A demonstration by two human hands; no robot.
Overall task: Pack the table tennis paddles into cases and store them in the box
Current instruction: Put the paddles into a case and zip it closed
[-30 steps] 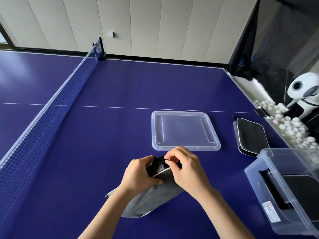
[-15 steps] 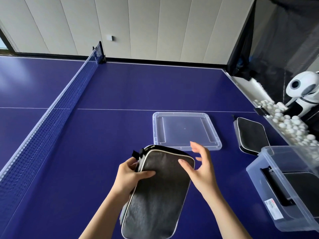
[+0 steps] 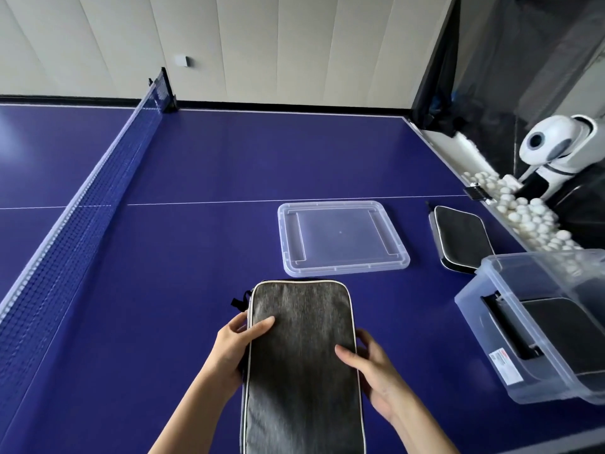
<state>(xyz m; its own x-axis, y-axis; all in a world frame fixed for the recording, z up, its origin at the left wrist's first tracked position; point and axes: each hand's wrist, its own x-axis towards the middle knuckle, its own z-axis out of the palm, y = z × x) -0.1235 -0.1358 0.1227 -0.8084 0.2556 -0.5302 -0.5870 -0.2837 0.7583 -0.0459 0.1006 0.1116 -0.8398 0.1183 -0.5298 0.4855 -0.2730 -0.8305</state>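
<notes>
Blue worktop [image 3: 196,290] carries the grey paddle case [image 3: 301,362], gripped by both hands — left hand [image 3: 229,352], right hand [image 3: 376,371]; next, I judge, it goes into the clear box [image 3: 530,371].

I see the net [image 3: 82,204] crossing the blue table [image 3: 229,158]; right of it, white balls [image 3: 523,217] and a ball-feeding machine [image 3: 556,149].

The grey case [image 3: 301,365] runs off the bottom edge; its contents are hidden.
</notes>
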